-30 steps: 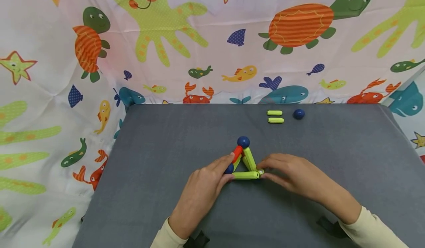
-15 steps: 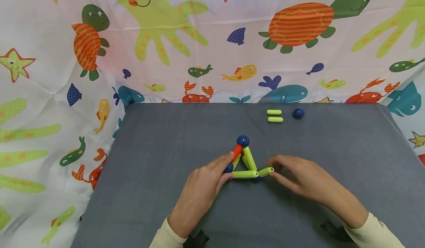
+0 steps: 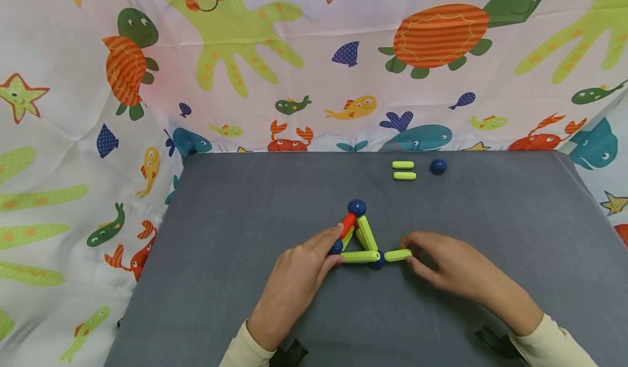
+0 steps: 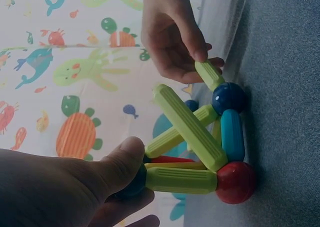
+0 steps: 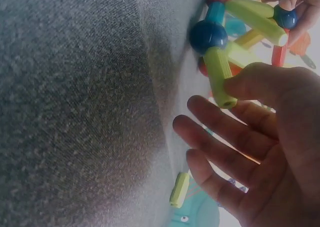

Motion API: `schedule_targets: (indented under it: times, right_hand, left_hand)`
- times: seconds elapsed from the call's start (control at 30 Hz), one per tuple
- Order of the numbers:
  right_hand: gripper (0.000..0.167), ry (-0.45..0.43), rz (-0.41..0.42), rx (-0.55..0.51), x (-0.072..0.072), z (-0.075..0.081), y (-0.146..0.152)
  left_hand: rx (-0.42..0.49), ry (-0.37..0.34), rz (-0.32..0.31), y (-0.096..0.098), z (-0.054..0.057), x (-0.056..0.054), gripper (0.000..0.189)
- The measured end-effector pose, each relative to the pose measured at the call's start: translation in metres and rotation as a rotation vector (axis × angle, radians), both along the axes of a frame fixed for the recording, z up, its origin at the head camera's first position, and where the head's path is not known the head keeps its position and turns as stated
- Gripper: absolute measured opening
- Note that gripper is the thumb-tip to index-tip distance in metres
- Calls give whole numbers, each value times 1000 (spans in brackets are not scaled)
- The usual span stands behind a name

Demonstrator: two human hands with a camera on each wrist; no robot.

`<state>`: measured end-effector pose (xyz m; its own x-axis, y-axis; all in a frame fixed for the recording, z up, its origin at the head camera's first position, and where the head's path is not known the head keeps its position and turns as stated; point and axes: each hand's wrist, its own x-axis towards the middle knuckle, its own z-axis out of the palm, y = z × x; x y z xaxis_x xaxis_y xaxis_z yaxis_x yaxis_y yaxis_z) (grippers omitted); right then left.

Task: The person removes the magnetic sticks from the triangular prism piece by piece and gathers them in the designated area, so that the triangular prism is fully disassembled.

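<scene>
A structure of magnetic rods and balls stands on the grey table. My left hand (image 3: pixel 294 280) grips a dark blue ball (image 4: pixel 131 183) at its raised corner, thumb on top. From that ball a green rod (image 4: pixel 181 180) runs to a red ball (image 4: pixel 236 183) on the table. A longer-looking green rod (image 4: pixel 190 129) slants up from the red ball with its other end free. A teal rod (image 4: pixel 232 137) joins the red ball to another blue ball (image 4: pixel 229 98). My right hand (image 3: pixel 451 266) pinches a short green rod (image 3: pixel 398 255) that touches this blue ball.
Two loose green rods (image 3: pixel 404 176) lie parallel near the table's (image 3: pixel 245 203) back edge, beside a loose blue ball (image 3: pixel 438 166). One more blue ball (image 3: pixel 356 208) tops the structure's far corner, above a red rod (image 3: pixel 348 223). A printed sea-animal cloth (image 3: pixel 314 61) hangs behind.
My right hand has drawn slightly to the right, and the short green rod has swung from pointing at the camera to lying outward from the blue ball. My left hand keeps its hold.
</scene>
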<state>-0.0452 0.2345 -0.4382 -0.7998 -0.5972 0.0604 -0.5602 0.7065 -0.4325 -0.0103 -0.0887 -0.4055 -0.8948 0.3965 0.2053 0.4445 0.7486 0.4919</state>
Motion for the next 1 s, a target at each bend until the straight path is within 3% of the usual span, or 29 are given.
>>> schedule_targets:
  times: [0.4, 1.0]
  right_hand:
    - [20, 56, 108, -5, -9, -14, -25]
    - [18, 76, 66, 13, -3, -15, -31]
  left_hand:
    - [-8, -2, 7, 1, 2, 0, 60]
    - [-13, -13, 1, 0, 0, 1, 61]
